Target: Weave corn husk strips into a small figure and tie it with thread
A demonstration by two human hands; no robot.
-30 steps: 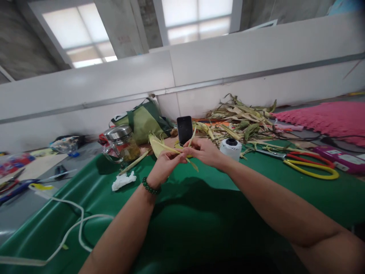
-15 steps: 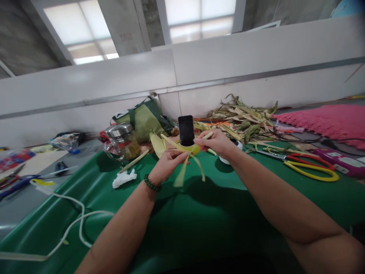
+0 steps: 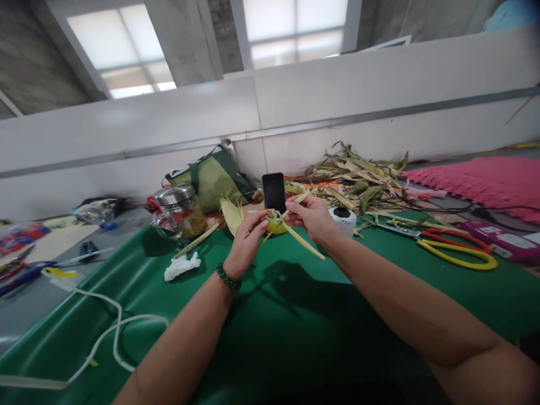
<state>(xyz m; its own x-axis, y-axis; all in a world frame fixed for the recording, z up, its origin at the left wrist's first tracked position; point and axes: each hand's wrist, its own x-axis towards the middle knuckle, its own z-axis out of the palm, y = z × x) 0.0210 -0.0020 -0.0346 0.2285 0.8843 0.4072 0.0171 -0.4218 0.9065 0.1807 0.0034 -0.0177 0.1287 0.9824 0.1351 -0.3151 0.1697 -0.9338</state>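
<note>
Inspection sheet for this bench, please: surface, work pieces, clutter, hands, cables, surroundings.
Surface: green cover, folds toward its left edge.
Work pieces: pale husk strips in the fingers; husk pile behind, to the right.
Clutter: glass jar, crumpled white tissue, scissors, phone.
Hands: left hand and right hand both pinch the strips.
Cables: white cord looped at left; dark cable at far right.
Surroundings: pale partition; bright windows above.
</note>
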